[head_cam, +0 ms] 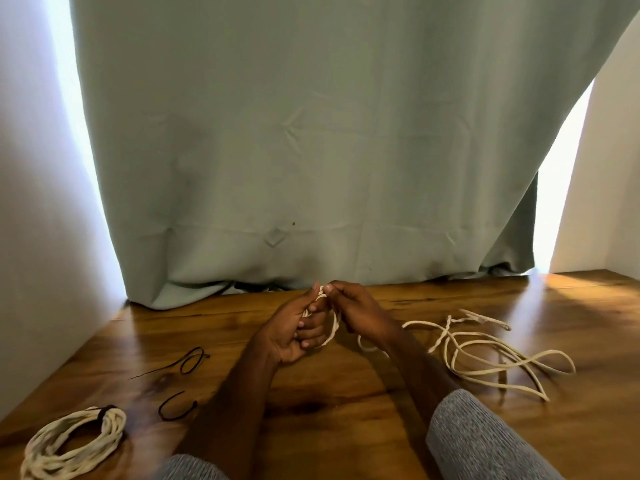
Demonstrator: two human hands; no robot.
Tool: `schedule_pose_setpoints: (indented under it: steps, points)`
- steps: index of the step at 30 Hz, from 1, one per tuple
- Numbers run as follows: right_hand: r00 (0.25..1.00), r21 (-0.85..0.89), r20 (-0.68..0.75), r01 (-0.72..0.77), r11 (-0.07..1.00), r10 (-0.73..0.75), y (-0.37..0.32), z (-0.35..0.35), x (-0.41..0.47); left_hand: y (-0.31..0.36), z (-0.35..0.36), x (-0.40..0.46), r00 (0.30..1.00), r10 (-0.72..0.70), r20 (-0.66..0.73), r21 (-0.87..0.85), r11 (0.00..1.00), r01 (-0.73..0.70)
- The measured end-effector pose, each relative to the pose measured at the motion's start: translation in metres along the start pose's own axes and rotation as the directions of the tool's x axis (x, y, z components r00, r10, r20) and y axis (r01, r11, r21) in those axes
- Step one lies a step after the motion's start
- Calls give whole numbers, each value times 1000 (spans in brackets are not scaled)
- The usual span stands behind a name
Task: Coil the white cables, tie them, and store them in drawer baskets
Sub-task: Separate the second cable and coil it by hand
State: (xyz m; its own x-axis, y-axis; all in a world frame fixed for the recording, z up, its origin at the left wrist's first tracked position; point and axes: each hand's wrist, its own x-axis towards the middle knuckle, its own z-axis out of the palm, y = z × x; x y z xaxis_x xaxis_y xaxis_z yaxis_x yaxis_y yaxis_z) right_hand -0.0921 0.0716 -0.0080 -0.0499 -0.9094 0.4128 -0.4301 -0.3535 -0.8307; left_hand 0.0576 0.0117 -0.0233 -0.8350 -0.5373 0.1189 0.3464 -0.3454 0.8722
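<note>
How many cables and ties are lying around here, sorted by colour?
White cables: 2, a tied coil and a loose cable that both hands are coiling.
Black ties: 3, two loose and one on the coil.
Total: 5

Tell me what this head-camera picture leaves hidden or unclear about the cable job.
- Loops in the left hand: its fingers and the right hand cover the white cable, so the turns cannot be counted.
- Tied cable coil: the lower frame edge cuts it off.
- Drawer baskets: nowhere in view.
- Table's far edge: the green curtain drapes over it.
- Black ties: too thin to tell their type.
</note>
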Motion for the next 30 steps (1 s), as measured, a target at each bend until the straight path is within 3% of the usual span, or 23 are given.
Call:
schedule_pose_setpoints:
  steps: [2, 7, 11, 14, 19, 23, 27, 30]
  points:
    - [998, 43, -6, -66, 997, 66, -2, 3, 2, -4, -1, 1, 996, 50, -70, -5, 999, -51]
    - [991, 10, -123, -45, 999, 46, -1, 10, 10, -16, 8, 10, 970, 139, -198, -97, 982, -160]
    - [983, 161, -30, -177, 971, 184, -1, 11, 6, -6, 0, 17, 948, 263, -178, -296, 905, -306]
    - [975, 319, 60, -221, 922, 213, 1, 11, 4, -1, -2, 19, 925, 313, -218, -343, 862, -372]
    - [964, 318, -23, -244, 916, 264, -1, 15, 4, -11, 1, 22, 913, 283, -294, -303, 879, -370]
    - [969, 39, -184, -162, 986, 167, 3, 19, 14, -9, -1, 20, 951, 245, -189, -291, 911, -293]
    - [959, 93, -248, -118, 989, 137, 10, 24, 21, -3, -1, 13, 972, 233, -6, -329, 918, -222]
    - [971, 60, -232, -47, 997, 59, 11, 21, 19, -2, -3, 12, 982, 187, 30, -293, 941, -170]
